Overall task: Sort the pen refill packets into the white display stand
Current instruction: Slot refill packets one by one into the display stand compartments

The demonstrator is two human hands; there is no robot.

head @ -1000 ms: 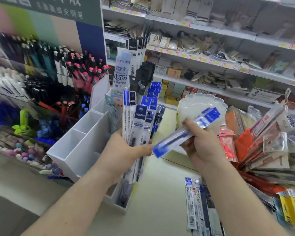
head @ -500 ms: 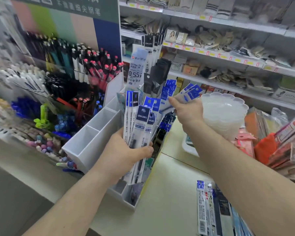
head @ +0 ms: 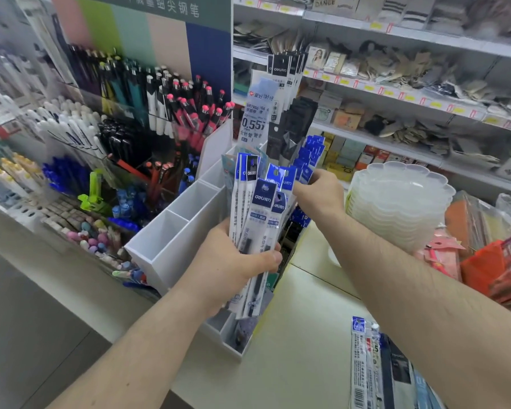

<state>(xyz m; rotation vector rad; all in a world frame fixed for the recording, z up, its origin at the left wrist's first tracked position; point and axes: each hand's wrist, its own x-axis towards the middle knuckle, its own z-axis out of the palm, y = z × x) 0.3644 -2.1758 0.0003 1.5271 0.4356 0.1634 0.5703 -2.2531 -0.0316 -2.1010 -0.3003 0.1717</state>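
**Right hand reaches the stand's blue packets**

Moments back the right hand (head: pixel 317 194) was out to the side with a single blue packet pinched in it; now it has come across to the back of the white display stand (head: pixel 171 243), its fingers curled among the blue-headed packets (head: pixel 309 160) standing there. Whether it holds the packet or has let go, I cannot tell.

The left hand (head: pixel 233 265) grips a fan of refill packets (head: pixel 258 219) upright just over the stand, thumb clamped across the front, probably so each header card can be read and picked off in turn. That bundle has barely shifted. Two near compartments of the stand look unfilled, and more packets (head: pixel 366 364) lie on the counter (head: pixel 292 364) beside the right forearm, so plenty of sorting looks left.
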